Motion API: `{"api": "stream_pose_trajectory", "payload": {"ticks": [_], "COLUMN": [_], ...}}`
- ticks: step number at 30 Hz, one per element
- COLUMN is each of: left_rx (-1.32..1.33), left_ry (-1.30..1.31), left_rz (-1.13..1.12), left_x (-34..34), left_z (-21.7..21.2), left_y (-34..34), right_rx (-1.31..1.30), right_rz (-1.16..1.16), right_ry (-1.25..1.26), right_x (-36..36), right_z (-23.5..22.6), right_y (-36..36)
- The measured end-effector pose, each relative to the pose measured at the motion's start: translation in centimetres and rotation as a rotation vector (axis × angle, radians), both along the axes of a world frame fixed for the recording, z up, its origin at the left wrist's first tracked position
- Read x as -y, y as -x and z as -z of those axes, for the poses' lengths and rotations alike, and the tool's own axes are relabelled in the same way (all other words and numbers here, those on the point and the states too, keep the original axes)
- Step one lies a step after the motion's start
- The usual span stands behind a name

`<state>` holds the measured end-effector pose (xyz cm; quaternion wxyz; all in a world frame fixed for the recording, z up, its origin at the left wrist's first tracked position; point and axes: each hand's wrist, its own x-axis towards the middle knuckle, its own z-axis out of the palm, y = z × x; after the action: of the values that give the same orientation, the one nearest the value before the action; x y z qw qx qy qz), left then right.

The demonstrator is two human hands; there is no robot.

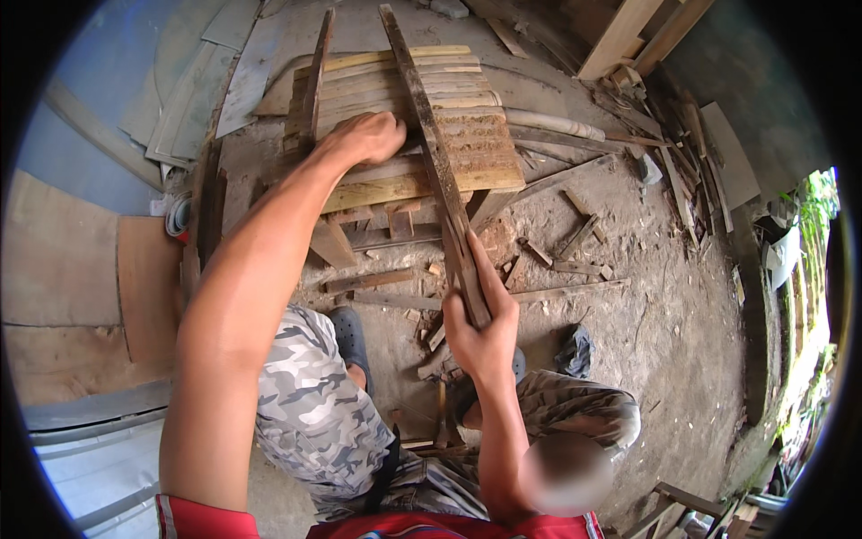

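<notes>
My right hand [483, 328] is wrapped round the near end of a long, narrow wooden batten [422, 103]. The batten slopes away from me, across a low slatted wooden bench [373, 193]. Over the bench, just left of the batten, my left hand [366, 139] is closed in a fist; whatever it may hold is hidden under the fingers. A second dark batten [317, 76] lies further left across the slats. Sawdust and dirt cover the slats [480, 144] on the right side.
Wood offcuts [579, 235] lie scattered on the dusty floor right of the bench. A crumpled black bag [575, 350] sits near my right leg. Sheet panels [193, 99] lean at the left, and planks [620, 36] stand at the back right.
</notes>
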<state>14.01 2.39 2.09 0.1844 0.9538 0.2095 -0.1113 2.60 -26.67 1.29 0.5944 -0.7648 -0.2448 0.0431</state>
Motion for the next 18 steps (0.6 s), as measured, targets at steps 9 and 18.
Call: {"api": "stream_pose_trajectory", "payload": {"ticks": [9, 18], "left_rx": [0.057, 0.241], "left_ry": [-0.023, -0.154], "left_rz": [0.063, 0.349], "left_x": [2.4, -0.5], "left_z": [-0.8, 1.5], "left_y": [1.6, 2.6], "right_rx": [-0.050, -0.051], "right_rz": [0.026, 0.020], "right_ry": [-0.034, -0.012], "right_x": [0.7, 0.6], "right_z": [1.6, 1.8], "right_y": [4.0, 1.7]}}
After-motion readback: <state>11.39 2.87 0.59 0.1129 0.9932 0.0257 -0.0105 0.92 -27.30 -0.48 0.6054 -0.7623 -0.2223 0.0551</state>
